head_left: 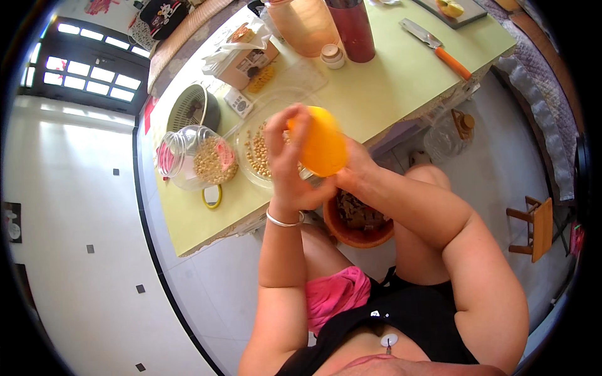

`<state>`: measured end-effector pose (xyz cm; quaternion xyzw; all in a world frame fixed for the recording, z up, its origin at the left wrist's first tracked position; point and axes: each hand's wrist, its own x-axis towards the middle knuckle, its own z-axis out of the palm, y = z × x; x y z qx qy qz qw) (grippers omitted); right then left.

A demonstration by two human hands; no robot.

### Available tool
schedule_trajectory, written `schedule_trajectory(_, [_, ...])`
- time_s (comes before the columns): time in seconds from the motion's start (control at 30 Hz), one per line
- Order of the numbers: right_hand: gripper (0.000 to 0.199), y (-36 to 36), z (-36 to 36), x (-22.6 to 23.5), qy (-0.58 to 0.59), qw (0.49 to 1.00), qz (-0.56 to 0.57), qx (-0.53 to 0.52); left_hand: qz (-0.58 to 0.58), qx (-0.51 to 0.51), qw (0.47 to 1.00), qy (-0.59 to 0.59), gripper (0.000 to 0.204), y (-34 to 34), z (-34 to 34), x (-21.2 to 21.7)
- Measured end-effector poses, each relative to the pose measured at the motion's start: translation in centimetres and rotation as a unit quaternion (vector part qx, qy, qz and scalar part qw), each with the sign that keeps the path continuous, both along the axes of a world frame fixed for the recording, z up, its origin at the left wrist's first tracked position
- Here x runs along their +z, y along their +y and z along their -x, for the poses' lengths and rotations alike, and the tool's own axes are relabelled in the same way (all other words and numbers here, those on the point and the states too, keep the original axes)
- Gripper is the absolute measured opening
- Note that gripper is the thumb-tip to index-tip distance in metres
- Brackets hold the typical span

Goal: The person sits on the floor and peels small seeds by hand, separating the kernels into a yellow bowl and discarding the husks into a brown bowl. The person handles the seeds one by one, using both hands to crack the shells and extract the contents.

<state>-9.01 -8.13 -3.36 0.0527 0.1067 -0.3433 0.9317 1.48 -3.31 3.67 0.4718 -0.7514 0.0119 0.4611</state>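
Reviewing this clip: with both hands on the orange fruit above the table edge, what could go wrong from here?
The orange fruit is held in the air by the left hand and right hand; a slip could drop it into the clear bowl of nuts or toward the brown basket on the floor. The tilted glass jar lies close by, and a left elbow swing might roll it.

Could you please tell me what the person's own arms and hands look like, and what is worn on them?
Both arms are bare with no sleeves over the forearms or upper arms. The left hand has a thin silver bangle round the wrist. The right hand wears no glove, and no ring or watch shows.
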Motion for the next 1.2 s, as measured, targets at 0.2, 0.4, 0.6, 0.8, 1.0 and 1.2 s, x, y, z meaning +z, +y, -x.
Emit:
schedule_trajectory(0.2, [0.034,0.0,-0.4,-1.2,-0.104,0.993,0.052,0.024,-0.066,-0.022,0.998,0.009,0.085,-0.1,0.6,0.2])
schedule_trajectory(0.4, [0.026,0.1,0.3,1.6,0.04,0.999,-0.023,0.02,-0.082,-0.162,0.756,0.628,0.085,0.4,-0.6,-0.6])
schedule_trajectory(0.6, [0.027,-0.2,1.9,2.5,0.125,0.988,0.047,0.078,-0.091,-0.214,0.649,0.725,0.073,0.3,-2.1,-1.7])
schedule_trajectory(0.8, [0.025,-0.6,3.3,3.5,0.256,0.96,0.104,-0.043,-0.135,-0.209,0.674,0.696,0.068,-0.4,-0.4,-2.7])
schedule_trajectory(1.0, [0.022,-4.5,6.7,2.3,0.232,0.955,0.092,-0.163,-0.153,-0.081,0.878,0.447,0.08,-0.4,2.0,-3.1])
schedule_trajectory(1.2, [0.021,-7.7,9.4,1.9,0.245,0.931,0.084,-0.257,-0.095,0.118,0.988,0.023,0.08,-0.8,6.1,-3.1])
